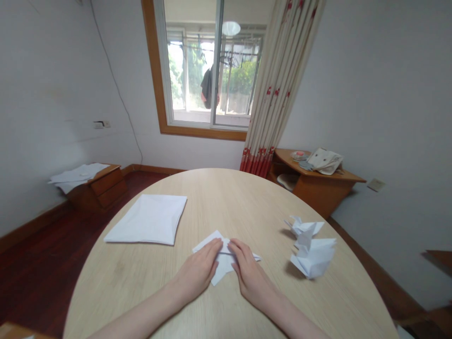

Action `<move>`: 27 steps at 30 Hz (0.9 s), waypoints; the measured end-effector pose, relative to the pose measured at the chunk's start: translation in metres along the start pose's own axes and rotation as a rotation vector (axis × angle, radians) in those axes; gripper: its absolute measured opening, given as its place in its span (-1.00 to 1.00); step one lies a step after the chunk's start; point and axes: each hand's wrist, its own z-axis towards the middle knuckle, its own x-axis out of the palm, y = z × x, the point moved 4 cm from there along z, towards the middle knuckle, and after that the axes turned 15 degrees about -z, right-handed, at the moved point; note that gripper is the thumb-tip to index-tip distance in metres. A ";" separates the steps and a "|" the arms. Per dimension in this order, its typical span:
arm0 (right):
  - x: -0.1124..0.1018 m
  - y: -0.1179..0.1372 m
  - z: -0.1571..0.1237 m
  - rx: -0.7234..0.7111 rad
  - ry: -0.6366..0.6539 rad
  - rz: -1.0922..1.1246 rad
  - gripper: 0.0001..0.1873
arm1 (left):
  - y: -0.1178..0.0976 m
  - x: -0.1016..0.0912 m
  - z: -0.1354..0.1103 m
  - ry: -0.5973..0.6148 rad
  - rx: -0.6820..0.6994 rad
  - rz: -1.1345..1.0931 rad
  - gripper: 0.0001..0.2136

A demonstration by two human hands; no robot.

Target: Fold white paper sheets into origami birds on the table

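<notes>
A partly folded white paper (212, 241) lies flat on the round wooden table (247, 202), near its front. My left hand (198, 270) rests on the paper's left part, fingers stretched forward and pressed flat. My right hand (250, 270) lies on its right part, fingers also flat and pointing toward the left hand. The fingertips of both hands almost meet over a fold in the middle. Much of the paper is hidden under the hands.
A stack of white sheets (148, 219) lies at the table's left. Two folded paper figures (310, 247) stand at the right. Beyond are a low cabinet with papers (95, 181), a corner shelf with a bag (318, 174), a curtain and a window.
</notes>
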 end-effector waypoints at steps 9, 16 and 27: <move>0.012 -0.004 0.001 0.033 0.269 0.027 -0.47 | -0.001 0.004 0.001 0.129 -0.014 0.122 -0.60; 0.004 -0.001 0.003 -0.054 0.261 -0.054 -0.50 | 0.000 0.003 0.000 0.187 -0.001 0.135 -0.59; -0.010 0.000 0.003 -0.085 0.149 -0.013 -0.52 | 0.001 -0.005 0.003 0.190 0.015 0.040 -0.68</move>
